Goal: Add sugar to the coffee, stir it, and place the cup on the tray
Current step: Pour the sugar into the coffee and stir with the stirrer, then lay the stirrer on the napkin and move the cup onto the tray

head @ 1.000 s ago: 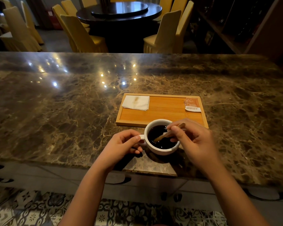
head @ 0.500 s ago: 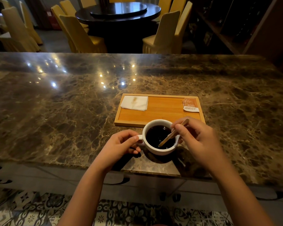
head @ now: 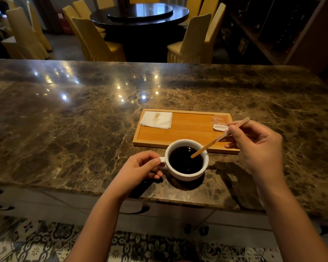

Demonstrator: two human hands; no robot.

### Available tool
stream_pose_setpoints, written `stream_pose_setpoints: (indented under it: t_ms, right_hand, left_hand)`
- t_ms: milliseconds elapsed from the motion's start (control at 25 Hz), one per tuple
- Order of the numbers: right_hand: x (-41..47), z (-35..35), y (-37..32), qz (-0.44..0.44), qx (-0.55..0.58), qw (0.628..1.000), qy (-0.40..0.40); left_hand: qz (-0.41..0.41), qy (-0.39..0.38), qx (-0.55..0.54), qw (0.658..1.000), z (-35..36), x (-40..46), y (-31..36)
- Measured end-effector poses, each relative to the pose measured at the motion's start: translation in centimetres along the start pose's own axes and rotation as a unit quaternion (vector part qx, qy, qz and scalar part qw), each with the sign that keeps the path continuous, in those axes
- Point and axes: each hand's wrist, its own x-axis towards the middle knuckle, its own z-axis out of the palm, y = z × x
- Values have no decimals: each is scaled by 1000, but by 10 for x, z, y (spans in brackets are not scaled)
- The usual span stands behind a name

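Observation:
A white cup (head: 187,175) of black coffee stands on the marble counter, just in front of a wooden tray (head: 186,129). My left hand (head: 138,169) pinches the cup's handle on its left side. My right hand (head: 257,146) is off to the cup's right and holds a wooden stir stick (head: 214,141) at a slant. The stick's lower tip hangs over the coffee near the cup's right rim. An orange sugar packet (head: 219,122) lies at the tray's far right corner.
A folded white napkin (head: 156,120) with a brown stain lies at the tray's far left corner. The marble counter (head: 74,120) stretches wide to the left and right. Beyond it stand a dark round table (head: 140,14) and yellow chairs (head: 97,40).
My right hand has lifted and moved right, drawing the stir stick up so that only its tip is over the coffee. My left hand has stayed on the handle.

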Motion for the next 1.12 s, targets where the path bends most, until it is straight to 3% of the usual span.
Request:
stream_pose_setpoints:
  t_ms: [360,520,760,960,1120]
  right_hand:
    - [30,-10,-8,36,-4,999,-5]
    - [58,-1,-12,29,-16,997,-70]
    - [96,56,1,-141,-95,972,-161]
    - [111,94,22,-366,-229,870,-240]
    - [111,109,36,-416,-240,825,-297]
  left_hand:
    - [2,1,-5,1000,0,0,0]
    - [-3,4,-3,1000,1,0,-1]
    - [-10,8,-9,1000,3,-1,1]
    - [-22,19,-8,1000,4,-1,1]
    - [-27,23,-12,999,4,-2,2]
